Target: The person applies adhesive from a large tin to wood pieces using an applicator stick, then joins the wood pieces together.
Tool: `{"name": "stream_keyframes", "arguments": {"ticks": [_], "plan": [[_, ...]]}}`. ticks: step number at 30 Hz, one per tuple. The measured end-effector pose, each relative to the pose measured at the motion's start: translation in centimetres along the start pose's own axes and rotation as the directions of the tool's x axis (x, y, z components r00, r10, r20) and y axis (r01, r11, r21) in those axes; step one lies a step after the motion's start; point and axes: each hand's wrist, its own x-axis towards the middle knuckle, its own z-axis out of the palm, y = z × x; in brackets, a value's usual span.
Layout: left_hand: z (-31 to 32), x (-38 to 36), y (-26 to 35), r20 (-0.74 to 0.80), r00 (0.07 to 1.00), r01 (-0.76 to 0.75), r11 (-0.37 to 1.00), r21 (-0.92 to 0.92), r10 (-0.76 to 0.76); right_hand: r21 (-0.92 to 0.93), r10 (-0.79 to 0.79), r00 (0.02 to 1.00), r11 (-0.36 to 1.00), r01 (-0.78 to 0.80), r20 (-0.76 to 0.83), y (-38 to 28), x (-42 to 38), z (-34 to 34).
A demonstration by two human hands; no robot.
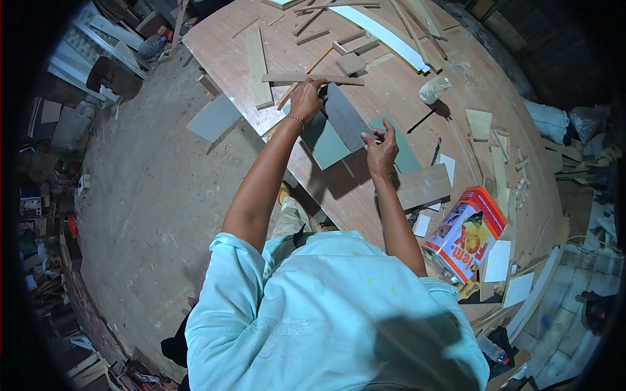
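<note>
My left hand [306, 101] is at the near edge of a thin wooden strip [280, 77], its fingers bent over a dark grey panel [345, 111]; what they hold, if anything, is hidden. My right hand [383, 148] is raised over the right side of that panel, fingers apart and curved, with nothing seen between them. Beneath the left wrist lies a green panel [323, 144], overhanging the table edge. Another green panel [405, 153] lies behind my right hand. A brown wooden board [424, 188] rests beside my right forearm.
A red and white can [466, 234] stands on the table [365, 208] at the right. A whitish jar [435, 90], a thin dark tool [420, 122] and wood scraps [479, 124] lie beyond. Long strips [385, 36] cross the far side. A grey panel [214, 118] juts out at the left.
</note>
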Motion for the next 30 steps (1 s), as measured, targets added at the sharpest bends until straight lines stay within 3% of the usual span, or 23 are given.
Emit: {"name": "stream_keyframes", "arguments": {"ticks": [2, 5, 9, 11, 13, 14, 16, 17, 19, 21, 23, 25, 27, 29, 30], "plan": [[0.2, 0.0, 0.0, -0.052, 0.999, -0.007, 0.999, 0.038, 0.009, -0.071, -0.027, 1.0, 0.997, 0.027, -0.006, -0.4, -0.1, -0.1], [-0.5, -0.3, 0.6, 0.002, 0.994, 0.108, 0.989, 0.101, -0.109, -0.07, 0.023, 1.0, 0.997, -0.023, 0.005, -0.2, 0.0, -0.1], [-0.2, -0.5, 0.2, -0.076, 0.992, 0.106, 0.994, 0.031, -0.104, -0.105, -0.01, 1.0, 0.994, 0.011, 0.007, -0.6, 0.2, -0.3], [-0.2, -0.4, 0.2, -0.092, 0.989, 0.112, 0.994, -0.012, -0.112, -0.02, 0.007, 1.0, 1.0, -0.007, -0.015, -0.6, 0.3, -0.4], [0.0, -0.2, -0.4, -0.12, 0.989, 0.064, 0.982, -0.177, -0.086, 0.04, 0.012, 1.0, 0.999, -0.011, -0.016, -0.3, 0.6, -0.4], [0.0, 0.1, -0.8, -0.123, 0.989, 0.062, 0.982, -0.177, -0.084, 0.1, 0.014, 1.0, 0.995, -0.013, -0.017, -0.2, 0.8, -0.4], [-0.5, 0.5, -1.1, 0.084, 0.984, 0.174, 0.735, -0.655, -0.158, 0.143, 0.026, 1.0, 0.989, -0.025, -0.003, -1.5, 0.7, -1.1], [-0.7, 0.6, -1.3, 0.08, 0.984, 0.17, 0.736, -0.655, -0.156, 0.187, 0.039, 0.999, 0.982, -0.041, 0.013, -2.1, 0.7, -1.5], [-2.3, 0.1, -0.2, 0.153, 0.976, 0.212, 0.545, -0.811, -0.152, 0.205, 0.014, 1.0, 0.979, -0.015, 0.009, -3.4, 0.5, -1.9], [-2.9, 0.1, 0.2, 0.146, 0.977, 0.21, 0.581, -0.787, -0.156, 0.223, -0.009, 1.0, 0.975, 0.008, 0.004, -4.5, 0.2, -2.0], [-3.1, 0.2, 0.9, 0.004, 0.99, 0.094, 0.631, -0.77, -0.144, 0.158, -0.256, 0.965, 0.952, 0.262, -0.058, -5.4, -0.1, -1.9], [-3.2, 0.1, 1.6, 0.028, 0.988, 0.116, 0.598, -0.793, -0.154, 0.11, -0.245, 0.969, 0.962, 0.248, -0.042, -6.2, -0.7, -1.7], [-3.2, -0.9, 3.3, 0.101, 0.944, 0.169, 0.196, -0.966, -0.313, -0.108, -0.495, 0.867, 0.867, 0.487, -0.061, -6.6, -1.1, -1.6], [-3.8, -1.8, 4.6, 0.196, 0.912, 0.235, 0.068, -0.97, -0.36, -0.106, -0.527, 0.849, 0.847, 0.52, -0.048, -6.6, -1.7, -1.7], [-2.8, -2.0, 3.0, 0.245, 0.947, 0.237, -0.065, -0.969, -0.21, -0.137, -0.592, 0.806, 0.8, 0.583, -0.026, -6.6, -1.9, -1.8]]}}
